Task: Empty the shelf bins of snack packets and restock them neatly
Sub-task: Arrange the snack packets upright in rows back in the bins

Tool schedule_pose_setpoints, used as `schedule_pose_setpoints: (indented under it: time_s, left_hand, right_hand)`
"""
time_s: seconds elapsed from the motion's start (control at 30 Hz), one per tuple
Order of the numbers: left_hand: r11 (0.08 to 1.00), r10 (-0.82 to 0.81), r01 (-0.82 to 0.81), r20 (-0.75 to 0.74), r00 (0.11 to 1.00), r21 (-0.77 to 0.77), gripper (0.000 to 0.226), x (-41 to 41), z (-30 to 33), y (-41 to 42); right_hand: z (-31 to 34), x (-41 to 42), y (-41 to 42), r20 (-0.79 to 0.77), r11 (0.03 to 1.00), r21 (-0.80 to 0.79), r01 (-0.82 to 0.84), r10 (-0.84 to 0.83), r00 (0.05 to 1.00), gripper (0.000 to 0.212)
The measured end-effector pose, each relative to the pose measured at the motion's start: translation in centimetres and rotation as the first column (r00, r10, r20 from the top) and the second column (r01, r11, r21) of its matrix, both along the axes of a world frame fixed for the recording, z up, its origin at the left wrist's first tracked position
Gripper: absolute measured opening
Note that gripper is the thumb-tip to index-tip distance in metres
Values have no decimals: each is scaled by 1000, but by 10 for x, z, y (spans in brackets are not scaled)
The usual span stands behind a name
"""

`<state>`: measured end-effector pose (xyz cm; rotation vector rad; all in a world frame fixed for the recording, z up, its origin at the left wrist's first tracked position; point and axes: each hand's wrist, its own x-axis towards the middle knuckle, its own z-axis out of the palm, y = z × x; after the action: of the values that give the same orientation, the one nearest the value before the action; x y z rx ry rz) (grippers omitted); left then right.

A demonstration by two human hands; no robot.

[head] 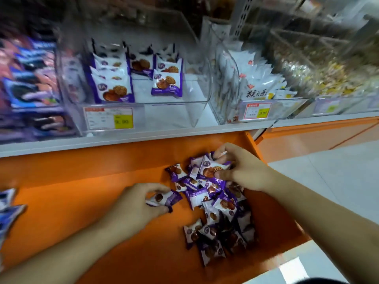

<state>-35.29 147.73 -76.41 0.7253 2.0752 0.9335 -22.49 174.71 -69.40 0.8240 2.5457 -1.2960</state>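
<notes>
Packets of purple-and-white biscuits lay heaped on the orange ledge below the shelf, presumably tipped out there so the bin above could be refilled in order. The left hand reached in from the lower left and pinched one packet at the near edge of the heap, thumb under and fingers curled over its top. The right hand worked the far end of the pile, its fingers closed round another packet, lifted a little above the rest with its printed face showing. Taking one in each hand looked like a way to gather them quickly while turning them the same way up.

Above, the clear bin stood on the white shelf with a price label on its front. Its left and middle parts already held packets standing upright in rows, faces forward, while its right part was bare, so by my reckoning the restocking was perhaps half done and that gap was where the picked-up packets belonged. The neighbouring bin to the right held white packets, and the one to the left held dark blue ones, though motion blur made their print hard to read. More blue wrappers showed at the left edge of the ledge.
</notes>
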Motion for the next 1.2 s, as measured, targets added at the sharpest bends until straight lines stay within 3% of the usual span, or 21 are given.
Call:
schedule_pose_setpoints:
  time_s: [0.23, 0.37, 0.47, 0.57, 0.87, 1.0, 1.1, 1.2]
  left_hand:
    - [955, 138, -138, 18, 990, 264, 27, -24, 155, -69]
    - [811, 336, -393, 204, 919, 434, 18, -30, 205, -106]
    - [707, 450, -543, 305, 839, 453, 30, -33, 221, -122]
    - [677, 447, -584, 380, 810, 448, 39, -35, 232, -128]
    - [758, 341, -524, 448, 826, 388, 52, -51, 227, -131]
    - [850, 250, -338, 257, 934, 404, 35, -59, 228, -133]
    - [919, 274, -273, 37, 961, 285, 61, -65, 222, -134]
    - [916, 351, -316, -114, 929, 248, 62, -65, 219, -131]
  right_hand:
    - [137, -36, -78, -214, 987, 37, -154, 158, 964, 41]
    - [187, -46, -128, -439, 993, 16, -119, 114, 891, 39]
    - [203, -53, -162, -573, 997, -40, -70, 34, 819, 36]
    - [196, -57, -184, -585, 996, -34, -80, 46, 810, 36]
    - [165, -65, -189, -461, 997, 68, -37, 64, 885, 38]
    - [160, -70, -183, -431, 996, 69, -64, 88, 898, 35]
    - [161, -70, -178, -420, 992, 82, -100, 125, 899, 35]
    - [160, -69, -172, -419, 994, 83, -76, 104, 902, 33]
